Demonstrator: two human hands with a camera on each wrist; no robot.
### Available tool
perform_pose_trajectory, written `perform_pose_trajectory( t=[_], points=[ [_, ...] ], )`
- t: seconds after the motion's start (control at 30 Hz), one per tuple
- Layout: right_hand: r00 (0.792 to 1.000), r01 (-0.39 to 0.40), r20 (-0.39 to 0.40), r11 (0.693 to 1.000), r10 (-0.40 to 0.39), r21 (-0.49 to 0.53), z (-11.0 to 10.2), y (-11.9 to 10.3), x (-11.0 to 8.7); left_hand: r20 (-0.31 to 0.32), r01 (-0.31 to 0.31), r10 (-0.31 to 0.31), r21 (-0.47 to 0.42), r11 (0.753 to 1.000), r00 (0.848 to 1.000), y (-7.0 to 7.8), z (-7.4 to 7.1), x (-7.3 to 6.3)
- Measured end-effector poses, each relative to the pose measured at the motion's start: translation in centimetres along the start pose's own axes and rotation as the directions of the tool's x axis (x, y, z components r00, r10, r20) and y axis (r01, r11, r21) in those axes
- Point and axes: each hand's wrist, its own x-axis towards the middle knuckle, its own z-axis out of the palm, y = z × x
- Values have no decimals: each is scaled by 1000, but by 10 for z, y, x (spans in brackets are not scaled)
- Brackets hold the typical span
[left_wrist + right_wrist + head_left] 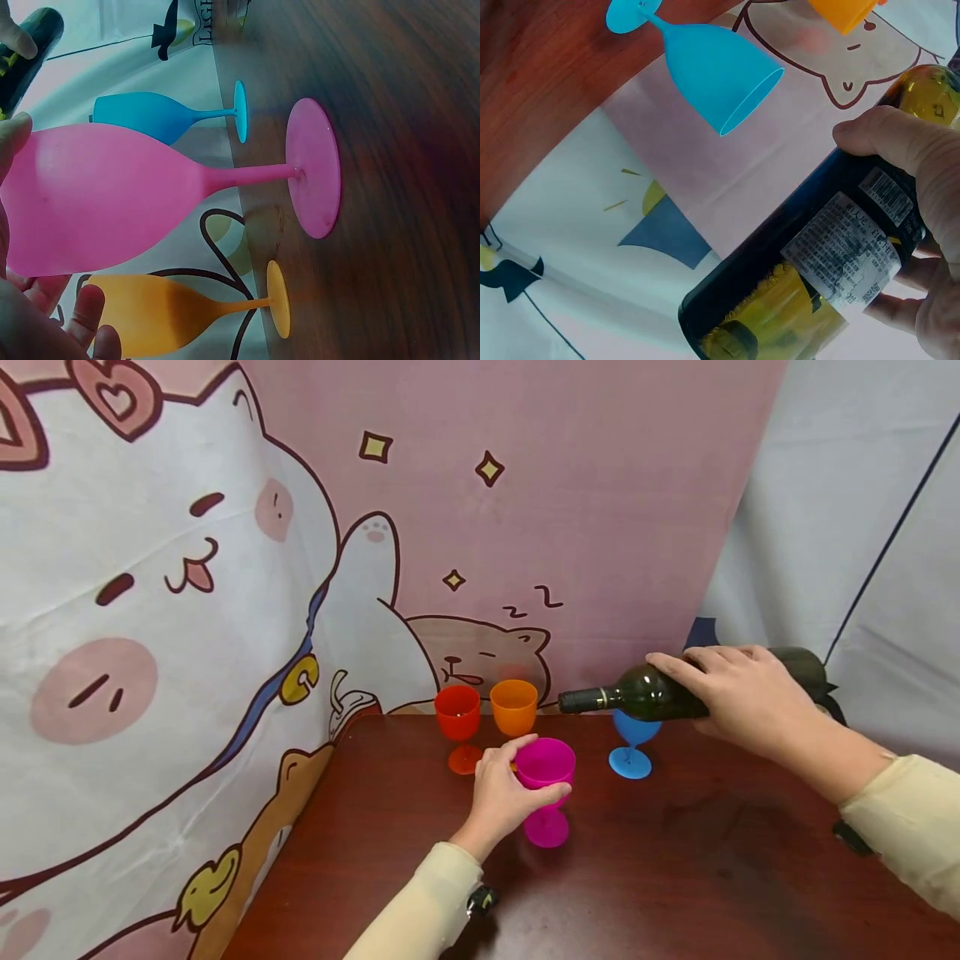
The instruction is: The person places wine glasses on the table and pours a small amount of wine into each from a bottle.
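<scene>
a pink cartoon-printed cloth (600, 527) hangs behind the dark-red-brown surface (637, 893). the left hand (501, 789) grips a magenta stemmed goblet (546, 768), upright in front of a red stemmed goblet (458, 718), an orange stemmed goblet (513, 710) and a blue stemmed goblet (636, 732); the right hand (738, 689) grasps a dark-green glass bottle (651, 692), nearly level, neck leftward.

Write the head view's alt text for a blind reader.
A person's left hand grips a magenta stemmed goblet; their right hand holds a dark green glass bottle nearly level. Behind stand a red stemmed goblet, an orange stemmed goblet and a blue stemmed goblet on a brown wooden table.
</scene>
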Motion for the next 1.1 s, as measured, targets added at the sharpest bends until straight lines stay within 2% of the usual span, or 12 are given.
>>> perform_pose_trajectory(
  t=[0.4, 1.1],
  points=[
    [994, 95, -47, 994, -98, -49, 1, -4, 10, -4, -6, 6, 4, 1000, 1000, -1, 0, 0],
    [990, 133, -37, 988, -136, -72, -2, -4, 17, 4, 6, -6, -5, 1000, 1000, 0, -1, 1]
  ],
)
